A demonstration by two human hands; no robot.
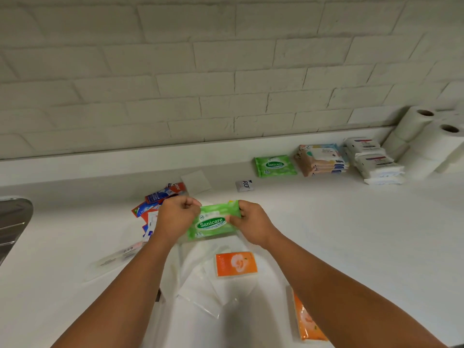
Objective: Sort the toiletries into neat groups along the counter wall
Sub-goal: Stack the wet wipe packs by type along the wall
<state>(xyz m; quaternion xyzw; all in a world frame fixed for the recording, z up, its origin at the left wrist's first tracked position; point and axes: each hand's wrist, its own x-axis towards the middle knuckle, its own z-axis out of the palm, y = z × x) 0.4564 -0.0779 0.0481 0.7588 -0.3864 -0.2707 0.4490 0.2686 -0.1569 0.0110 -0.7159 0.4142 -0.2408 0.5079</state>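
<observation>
Left hand (175, 216) and right hand (251, 222) both pinch a green Sanicare wipes pack (213, 223) with curled fingers, above the white desk (351, 234).

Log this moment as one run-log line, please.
left hand, right hand: grip green Sanicare pack | matching pack: near wall

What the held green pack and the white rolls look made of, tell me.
The green pack looks like soft printed plastic film, slightly shiny; it bends where the left hand and right hand pinch it. The white rolls: probably matte paper on brown cardboard-looking cores.
</observation>
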